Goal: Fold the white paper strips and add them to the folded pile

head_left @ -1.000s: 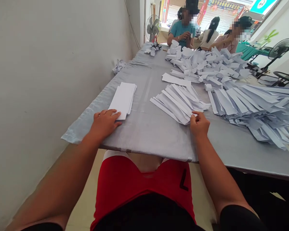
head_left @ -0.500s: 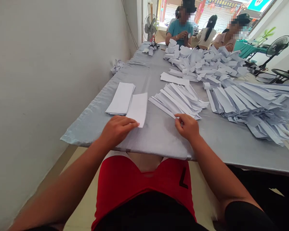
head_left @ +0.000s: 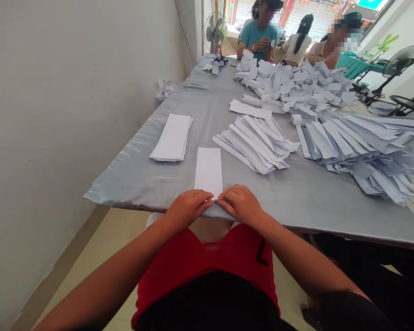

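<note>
A white sheet of paper point(head_left: 209, 169) lies lengthwise on the table close to its front edge. Both my hands pinch its near end, where a narrow strip looks turned up. My left hand point(head_left: 189, 206) grips the left corner between thumb and fingers. On the right corner, my right hand point(head_left: 242, 204) is closed in the same way. Left of the sheet lies a neat stack of flat white paper point(head_left: 171, 138). To the right is a fanned pile of folded paper strips point(head_left: 257, 143).
A larger heap of folded strips point(head_left: 359, 151) covers the table's right side. Behind it rises a mound of curled paper pieces point(head_left: 293, 85). A single paper point(head_left: 250, 109) lies mid-table. A wall point(head_left: 72, 92) runs along the left. Several people point(head_left: 258, 39) sit at the far end.
My left hand has brought the sheet from beside the stack to the front edge. My right hand has left the fanned pile and taken hold of the sheet's near end.
</note>
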`<action>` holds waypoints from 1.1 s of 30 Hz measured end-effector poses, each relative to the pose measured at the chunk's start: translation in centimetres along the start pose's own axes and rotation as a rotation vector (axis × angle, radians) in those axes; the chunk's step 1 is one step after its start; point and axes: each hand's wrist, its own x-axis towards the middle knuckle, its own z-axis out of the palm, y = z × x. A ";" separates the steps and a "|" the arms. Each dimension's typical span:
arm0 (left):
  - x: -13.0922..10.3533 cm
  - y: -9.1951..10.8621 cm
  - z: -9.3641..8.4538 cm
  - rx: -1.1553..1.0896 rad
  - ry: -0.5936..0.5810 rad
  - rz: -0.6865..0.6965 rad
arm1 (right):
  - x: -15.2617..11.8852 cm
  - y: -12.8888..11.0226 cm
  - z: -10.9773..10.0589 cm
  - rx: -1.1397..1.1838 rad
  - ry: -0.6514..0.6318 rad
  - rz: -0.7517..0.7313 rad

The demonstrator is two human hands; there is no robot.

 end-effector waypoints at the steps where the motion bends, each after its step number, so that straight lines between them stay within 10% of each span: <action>1: 0.1 -0.1 0.1 -0.057 -0.012 -0.095 | 0.1 0.1 0.1 0.015 -0.014 0.023; 7: 2.1 -0.2 0.1 -0.105 -0.024 -0.328 | 0.4 0.3 0.2 0.117 0.002 0.142; 17: -1.8 2.7 0.2 0.395 0.345 0.093 | -0.2 0.5 1.2 0.131 0.109 0.094; 33: -3.8 2.3 1.6 0.332 0.171 0.063 | -0.2 0.2 1.0 0.090 0.106 0.107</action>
